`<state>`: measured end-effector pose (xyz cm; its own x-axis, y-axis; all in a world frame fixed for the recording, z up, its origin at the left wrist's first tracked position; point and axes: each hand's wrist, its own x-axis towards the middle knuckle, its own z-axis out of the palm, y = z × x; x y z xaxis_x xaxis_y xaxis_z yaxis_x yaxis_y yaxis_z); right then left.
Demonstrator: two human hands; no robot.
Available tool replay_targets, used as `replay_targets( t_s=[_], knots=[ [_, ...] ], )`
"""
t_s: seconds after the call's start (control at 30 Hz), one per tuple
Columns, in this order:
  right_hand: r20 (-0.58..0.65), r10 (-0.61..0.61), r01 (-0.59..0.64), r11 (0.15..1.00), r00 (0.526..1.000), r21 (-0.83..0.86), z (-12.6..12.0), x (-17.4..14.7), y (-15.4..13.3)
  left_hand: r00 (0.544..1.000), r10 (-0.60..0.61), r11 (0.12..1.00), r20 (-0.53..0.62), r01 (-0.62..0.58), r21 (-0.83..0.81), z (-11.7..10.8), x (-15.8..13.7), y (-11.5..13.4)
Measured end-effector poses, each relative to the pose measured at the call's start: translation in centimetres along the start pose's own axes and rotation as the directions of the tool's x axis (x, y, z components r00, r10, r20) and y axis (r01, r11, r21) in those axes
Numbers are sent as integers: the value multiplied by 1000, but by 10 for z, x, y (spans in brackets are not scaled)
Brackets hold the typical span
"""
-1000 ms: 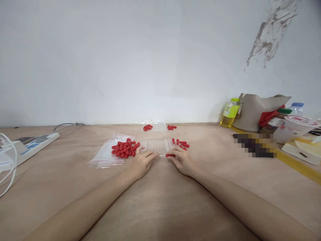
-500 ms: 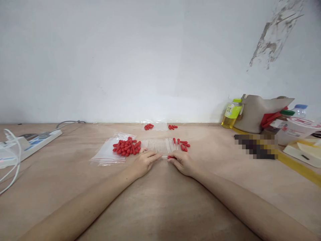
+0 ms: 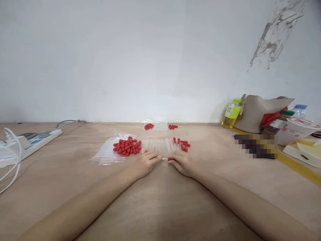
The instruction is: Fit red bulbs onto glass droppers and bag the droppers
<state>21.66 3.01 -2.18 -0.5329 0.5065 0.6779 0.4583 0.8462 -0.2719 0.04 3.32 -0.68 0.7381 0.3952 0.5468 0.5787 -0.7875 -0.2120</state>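
My right hand (image 3: 183, 163) is closed on a red rubber dropper bulb (image 3: 170, 159), pinched at the fingertips. From my left hand (image 3: 147, 162), also closed, a clear thin dropper tube (image 3: 165, 159) reaches across to that bulb; whether its end sits inside the bulb is hard to see. Just beyond both hands lies a row of clear tubes (image 3: 160, 146). Some at its right end carry red bulbs (image 3: 178, 140), and loose-looking red bulbs (image 3: 185, 147) lie beside them. A heap of red bulbs (image 3: 126, 146) rests on clear zip bags (image 3: 104, 151) left of my left hand.
Against the wall lie clear bags (image 3: 160, 126) with red bulbs (image 3: 148, 126) at both ends. A white power strip (image 3: 47, 139) with cables occupies the left. On the right are a yellow-liquid bottle (image 3: 231, 114), a grey container (image 3: 252, 115) and a white tub (image 3: 297, 130).
Both hands stay almost in place, with the fingers shifting slightly. The tube and the red bulb between them sit a little lower in the picture.
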Motion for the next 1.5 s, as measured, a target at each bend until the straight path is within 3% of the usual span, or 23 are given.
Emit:
replay_targets(
  t_s=[0.37, 0.6, 0.7, 0.8, 0.9, 0.97, 1.13, 1.23, 1.3, 1.4, 1.5],
  knots=[
    [138, -3, 18, 994, 990, -112, -1, 6, -1, 999, 8, 1000, -52, -9, -19, 9, 3, 1],
    [111, -10, 23, 993, 994, -117, 4, 11, -1, 993, 26, 999, -112, -31, -42, 14, 2, 0],
    [100, 18, -14, 999, 995, -37, 4, 13, 0, 994, -26, 995, -109, 15, -98, 15, 3, 1],
    [13, 145, -144, 972, 989, 183, 5, 15, 2, 986, -121, 980, -117, 100, -172, 17, 4, 3],
    [-73, 372, -308, 849, 925, 429, 5, 17, 4, 977, -179, 962, -119, 148, -232, 16, 4, 4],
    [-56, 483, -377, 747, 874, 548, 0, 20, 6, 967, -232, 946, -109, 198, -255, 12, 4, 4],
    [-57, 653, -471, 600, 755, 647, -34, 36, 29, 904, -421, 884, -75, 390, -258, 3, 5, 3],
    [-129, 749, -580, 598, 649, 553, -47, 47, 54, 891, -451, 875, -61, 428, -226, 2, 7, 4],
    [-138, 785, -702, 606, 604, 374, -45, 53, 70, 889, -455, 877, -49, 438, -200, 1, 8, 6],
    [-138, 823, -808, 568, 552, 158, -29, 59, 86, 880, -475, 871, -34, 463, -166, 0, 9, 8],
    [-146, 838, -840, 539, 526, 66, -13, 61, 91, 873, -487, 864, -25, 478, -158, -1, 9, 9]
  ],
)
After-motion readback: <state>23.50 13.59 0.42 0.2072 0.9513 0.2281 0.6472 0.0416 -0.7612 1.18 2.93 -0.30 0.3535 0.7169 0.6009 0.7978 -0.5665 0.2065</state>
